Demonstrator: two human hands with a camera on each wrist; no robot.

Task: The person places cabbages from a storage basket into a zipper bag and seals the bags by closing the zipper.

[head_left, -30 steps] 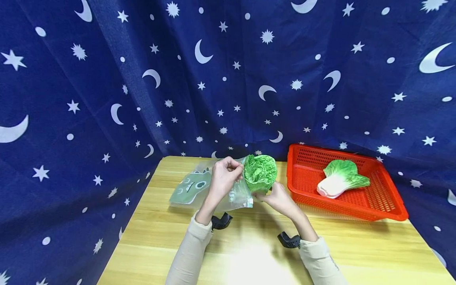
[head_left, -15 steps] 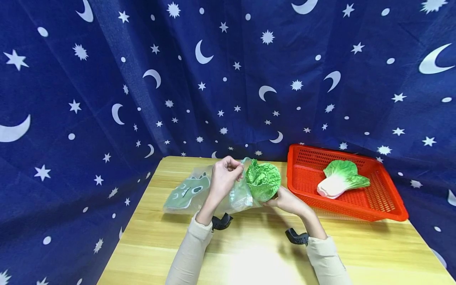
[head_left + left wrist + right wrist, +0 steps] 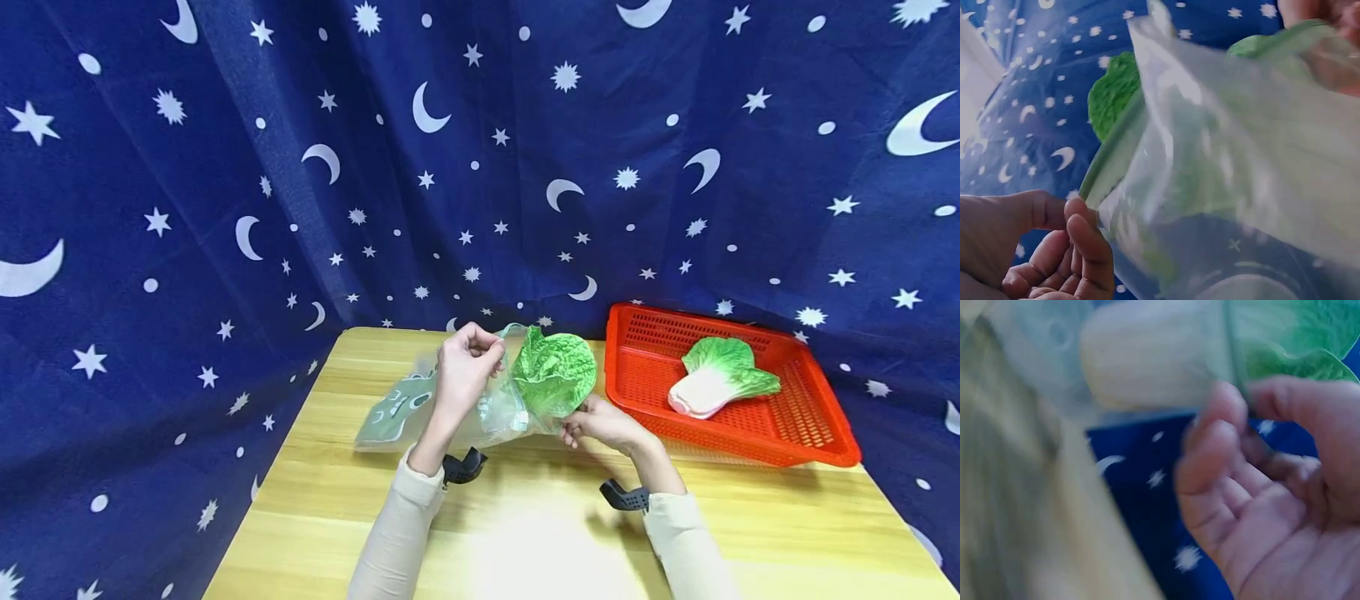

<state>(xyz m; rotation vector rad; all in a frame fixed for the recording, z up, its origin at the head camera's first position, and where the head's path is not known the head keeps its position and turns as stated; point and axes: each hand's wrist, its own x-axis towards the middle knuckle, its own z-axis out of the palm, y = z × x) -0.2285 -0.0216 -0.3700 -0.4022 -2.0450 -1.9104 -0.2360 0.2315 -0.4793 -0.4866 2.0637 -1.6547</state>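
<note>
A clear zip bag (image 3: 491, 412) with a green printed face lies above the table, its mouth turned right. A toy Chinese cabbage (image 3: 553, 371) is partly inside: in the right wrist view its pale stalk (image 3: 1147, 353) shows through the plastic, while green leaves stick out. My left hand (image 3: 467, 367) pinches the upper rim of the bag's mouth between thumb and fingers, as the left wrist view also shows. Below the leaves, my right hand (image 3: 603, 423) pinches the bag's lower rim beside the cabbage; the right wrist view is blurred there.
A red plastic basket (image 3: 633, 408) stands at the right of the wooden table (image 3: 315, 525). Another toy Chinese cabbage (image 3: 716, 379) lies in it. A dark blue curtain (image 3: 480, 167) with moons and stars hangs behind and at the left.
My right hand has shifted right and slightly down, from the cabbage's underside to the bag's lower rim. The bag's mouth has spread wider. My left hand has moved slightly left and up.
</note>
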